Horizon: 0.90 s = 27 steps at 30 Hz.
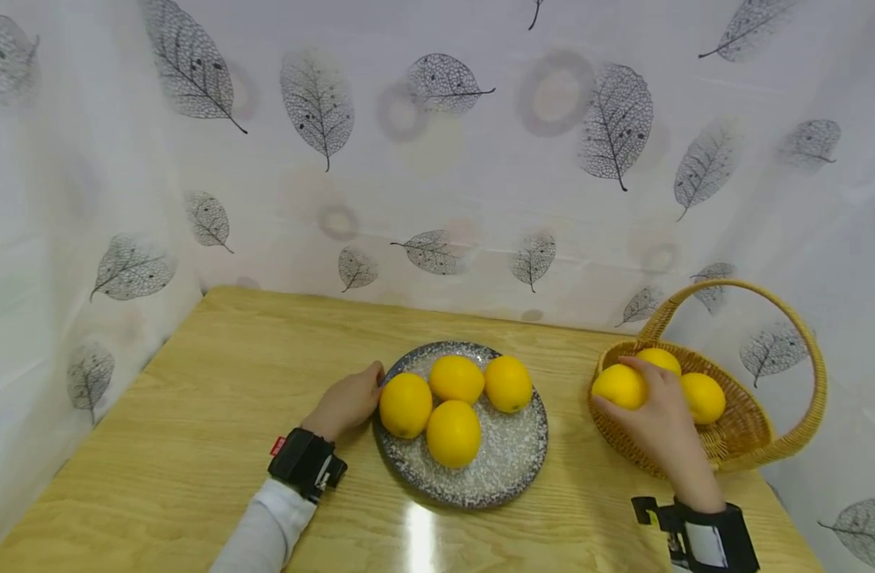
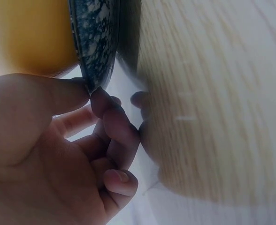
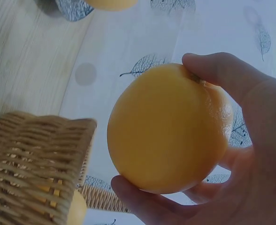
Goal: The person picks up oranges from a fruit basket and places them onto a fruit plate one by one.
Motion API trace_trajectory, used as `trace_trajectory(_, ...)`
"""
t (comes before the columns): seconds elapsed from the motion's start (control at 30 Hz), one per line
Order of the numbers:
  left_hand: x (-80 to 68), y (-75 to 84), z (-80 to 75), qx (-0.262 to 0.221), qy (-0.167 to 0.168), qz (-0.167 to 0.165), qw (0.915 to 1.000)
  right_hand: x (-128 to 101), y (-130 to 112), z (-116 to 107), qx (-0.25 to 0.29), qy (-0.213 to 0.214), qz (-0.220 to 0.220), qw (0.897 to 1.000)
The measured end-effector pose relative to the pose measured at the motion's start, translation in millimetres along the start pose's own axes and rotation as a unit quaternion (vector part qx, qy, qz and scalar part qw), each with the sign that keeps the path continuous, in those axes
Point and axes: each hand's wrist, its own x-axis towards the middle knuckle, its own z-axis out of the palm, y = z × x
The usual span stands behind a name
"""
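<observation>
My left hand pinches the left rim of a round speckled grey plate, thumb on top and fingers beneath, as the left wrist view shows. Several oranges lie on the plate, one orange right beside my left fingertips. My right hand grips another orange between thumb and fingers, over the left side of a wicker basket. Inside the basket sit two more oranges, an orange on the right and an orange behind, partly covered by the hand.
The basket's tall arched handle rises on the right. Everything stands on a light wooden table. A white curtain with leaf prints hangs behind the table and along both sides.
</observation>
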Motion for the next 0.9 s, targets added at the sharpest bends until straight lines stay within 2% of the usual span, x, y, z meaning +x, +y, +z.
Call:
trace_trajectory(0.23, 2.7, 4.9, -0.1, 0.007, -0.001, 0.007, 1.0000, -6, -14, 5, 0.010, -0.008, 0.002, 1.000)
trace_trajectory(0.47, 5.6, 6.5, 1.4, 0.004, -0.004, 0.005, 1.0000, -10, -28, 10, 0.021, -0.018, -0.017, 0.999)
trace_trajectory(0.9, 3.9, -3.7, 0.7, -0.001, -0.002, 0.007, 1.0000, -13, -50, 36, 0.028, -0.021, -0.073, 0.997)
